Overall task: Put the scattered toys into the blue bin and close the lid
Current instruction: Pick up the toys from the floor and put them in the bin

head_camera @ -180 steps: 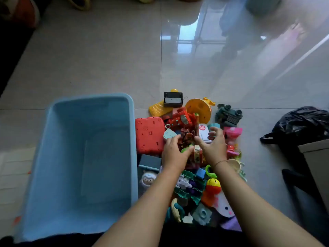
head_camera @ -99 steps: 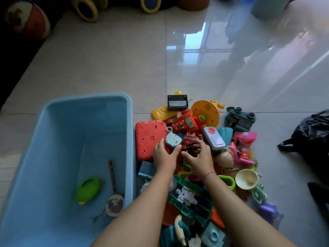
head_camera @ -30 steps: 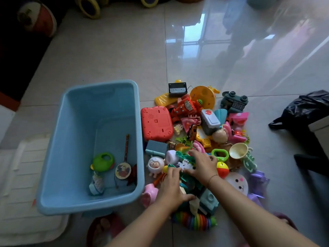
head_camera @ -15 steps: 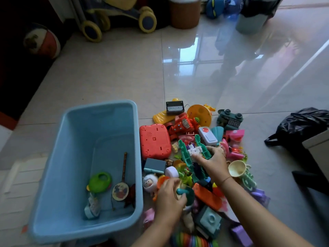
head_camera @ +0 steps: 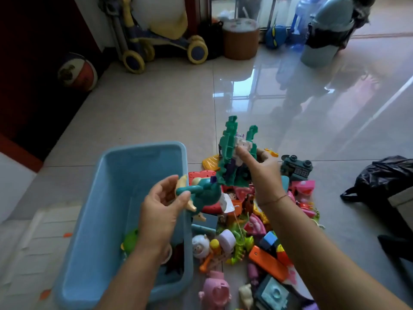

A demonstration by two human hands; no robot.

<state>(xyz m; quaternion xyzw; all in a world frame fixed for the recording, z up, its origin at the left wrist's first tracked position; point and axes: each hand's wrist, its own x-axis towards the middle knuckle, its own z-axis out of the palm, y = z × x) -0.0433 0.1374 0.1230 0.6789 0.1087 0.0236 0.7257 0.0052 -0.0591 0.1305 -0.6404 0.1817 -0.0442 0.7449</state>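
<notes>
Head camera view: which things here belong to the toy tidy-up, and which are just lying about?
Job: blue bin, teal toy in left hand, green toy in right hand, toy pile on floor.
Lying about: basketball, stroller, brown tub, black bag.

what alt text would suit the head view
Two hands hold toys over a tiled floor: the left hand grips a teal toy by the rim of an open blue bin, the right hand holds a green plastic toy above a colourful toy pile.
</notes>
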